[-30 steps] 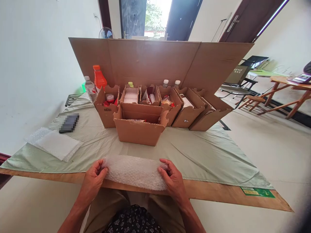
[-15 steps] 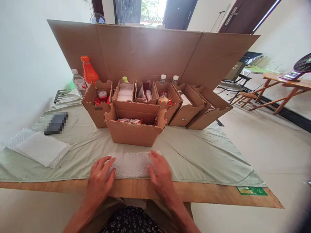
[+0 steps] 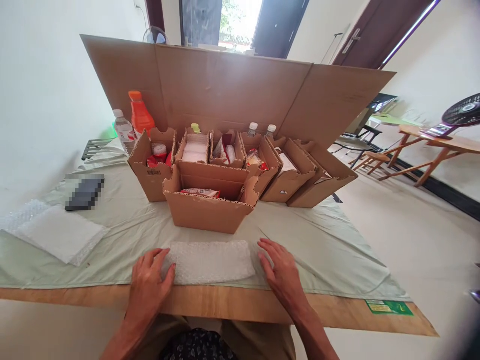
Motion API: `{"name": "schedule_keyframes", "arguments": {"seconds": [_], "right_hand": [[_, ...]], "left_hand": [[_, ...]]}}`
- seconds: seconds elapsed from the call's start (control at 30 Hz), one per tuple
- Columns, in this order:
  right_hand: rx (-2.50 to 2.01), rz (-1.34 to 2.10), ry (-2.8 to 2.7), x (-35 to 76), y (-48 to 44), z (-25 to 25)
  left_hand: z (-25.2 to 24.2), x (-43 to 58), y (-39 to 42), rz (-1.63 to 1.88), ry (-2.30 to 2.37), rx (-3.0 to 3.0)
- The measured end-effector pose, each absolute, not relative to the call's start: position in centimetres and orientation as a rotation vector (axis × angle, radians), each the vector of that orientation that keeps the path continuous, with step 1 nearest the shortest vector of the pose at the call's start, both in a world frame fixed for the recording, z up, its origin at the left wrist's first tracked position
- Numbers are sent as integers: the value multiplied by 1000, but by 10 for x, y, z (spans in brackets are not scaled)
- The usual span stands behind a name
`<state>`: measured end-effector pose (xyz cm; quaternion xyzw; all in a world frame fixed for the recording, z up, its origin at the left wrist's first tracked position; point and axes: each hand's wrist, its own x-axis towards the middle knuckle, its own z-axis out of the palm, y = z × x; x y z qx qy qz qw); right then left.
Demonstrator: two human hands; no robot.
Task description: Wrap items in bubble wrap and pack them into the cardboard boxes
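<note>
A folded strip of bubble wrap lies flat along the front of the cloth. My left hand rests by its left end, thumb and fingers apart, the fingertips at the edge of the wrap. Just off the right end, my right hand hovers or rests on the cloth with its fingers spread and nothing in them. Directly behind the wrap stands an open cardboard box, holding a red and white packet.
Several more cardboard boxes with goods stand in a row behind. An orange-red bottle and a clear bottle are at the back left. More bubble wrap and a dark pixelated object lie left. A cardboard panel rises behind.
My right hand has moved right, off the bubble wrap, and its end now shows. My left hand stays at the left end. The view has shifted slightly.
</note>
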<state>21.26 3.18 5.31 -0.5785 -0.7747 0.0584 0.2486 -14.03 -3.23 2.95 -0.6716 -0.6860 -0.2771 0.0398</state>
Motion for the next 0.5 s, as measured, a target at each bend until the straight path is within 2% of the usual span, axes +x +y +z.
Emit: {"name": "schedule_keyframes", "arguments": {"seconds": [0.13, 0.37, 0.5], "right_hand": [[-1630, 323, -2188, 170, 54, 52], [-1599, 429, -2151, 166, 32, 61], [-1442, 935, -1954, 140, -7, 71]], "left_hand": [[30, -143, -27, -566, -2292, -1941], [40, -137, -22, -615, -2395, -2055], [74, -175, -9, -628, -2420, -2036]]}}
